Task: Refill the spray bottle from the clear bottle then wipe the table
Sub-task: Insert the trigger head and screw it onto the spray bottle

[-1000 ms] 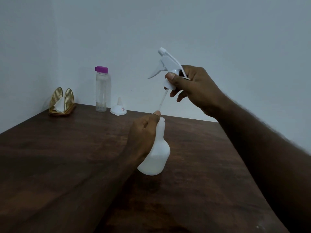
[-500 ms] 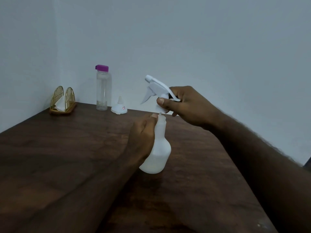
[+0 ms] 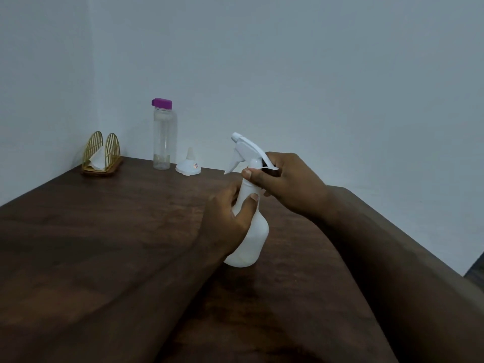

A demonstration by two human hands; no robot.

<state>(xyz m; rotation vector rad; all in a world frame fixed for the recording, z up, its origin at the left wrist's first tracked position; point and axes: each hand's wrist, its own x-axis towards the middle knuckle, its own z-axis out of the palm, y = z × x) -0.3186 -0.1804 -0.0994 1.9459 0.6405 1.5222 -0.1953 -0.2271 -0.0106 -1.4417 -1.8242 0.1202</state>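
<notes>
Refilling looked done: my left hand (image 3: 230, 221) gripped the spray bottle (image 3: 251, 231) on the table (image 3: 104, 231), my right hand (image 3: 285, 179) held its trigger head (image 3: 248, 149) on the neck, wiping remained.

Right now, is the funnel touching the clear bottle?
Apart. The head view shows a strip of wall and table between the funnel and the clear bottle.
</notes>
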